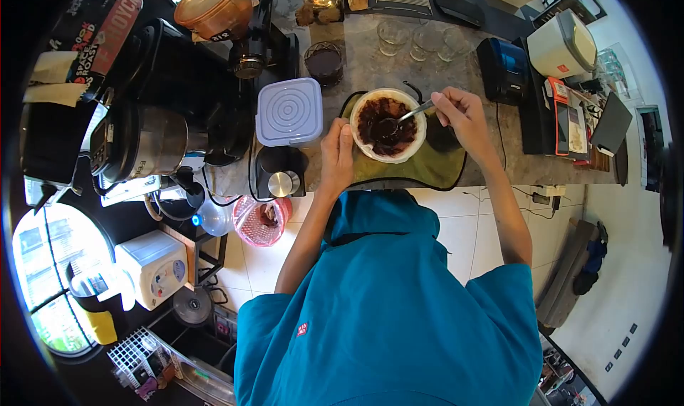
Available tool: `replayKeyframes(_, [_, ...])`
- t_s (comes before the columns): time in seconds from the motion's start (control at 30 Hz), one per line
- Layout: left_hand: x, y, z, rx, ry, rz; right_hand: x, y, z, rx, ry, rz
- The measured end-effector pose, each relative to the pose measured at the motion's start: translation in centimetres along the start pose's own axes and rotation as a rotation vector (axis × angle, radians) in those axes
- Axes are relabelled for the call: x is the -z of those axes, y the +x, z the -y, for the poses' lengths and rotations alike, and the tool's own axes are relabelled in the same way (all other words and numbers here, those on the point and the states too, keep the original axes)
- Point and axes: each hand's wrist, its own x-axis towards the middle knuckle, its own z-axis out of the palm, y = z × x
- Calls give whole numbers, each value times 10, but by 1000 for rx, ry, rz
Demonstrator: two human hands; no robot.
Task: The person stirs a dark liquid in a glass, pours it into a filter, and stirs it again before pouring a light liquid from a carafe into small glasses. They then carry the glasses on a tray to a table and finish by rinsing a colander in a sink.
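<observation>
1. As I look down through the head camera, the left hand (338,153) lies against the white tub's (413,149) left side, probably steadying it; whether its fingers clamp, I cannot tell.
2. I see the right hand (458,115) pinching the metal spoon (419,110), slanted into the dark brown contents (372,125), presumably keeping knuckles clear.
3. The tub stands on an olive-green mat (427,168), likely protecting the countertop (456,68).
4. Leftward lies a lavender lid (289,112), perhaps within easy reach.
5. Farther off, I judge, clear glasses (392,38) stand grouped away from the elbows.
</observation>
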Motion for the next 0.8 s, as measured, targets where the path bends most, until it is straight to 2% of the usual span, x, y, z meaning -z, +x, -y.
replayKeyframes(0.07, [0, 1, -3, 11, 13, -1, 5, -1, 14, 28, 11, 15])
replayKeyframes(0.17, [-1, 3, -13, 5, 47, -10, 12, 0, 33, 136, -128, 33])
replayKeyframes(0.23, [-4, 3, -16, 15, 35, -38, 14, 3, 44, 501, -408, 38])
replayKeyframes(0.27, [-4, 3, -14, 16, 42, -41, 14, 6, 50, 504, -401, 41])
replayKeyframes(0.33, [-3, 2, -10, 103, 6, -44, 14, 12, 55, 807, -521, 105])
replayKeyframes(0.37, [-3, 1, -10, 104, 10, -49, 15, 16, 53, 811, -516, 109])
replayKeyframes(0.43, [-3, 3, -13, 41, 74, -46, 16, 27, 52, 947, -611, 178])
replayKeyframes(0.67, [-10, 1, -10, 41, 158, -164, 17, 47, 54, 1083, -615, 309])
replayKeyframes(0.73, [-15, -2, -5, -27, 294, -326, 16, 51, 50, 1000, -641, 387])
replayKeyframes(0.77, [-11, -3, -6, -24, 297, -330, 15, 52, 47, 1002, -635, 391])
replayKeyframes(0.8, [-7, -1, -13, 36, 203, -214, 14, 54, 43, 1002, -642, 407])
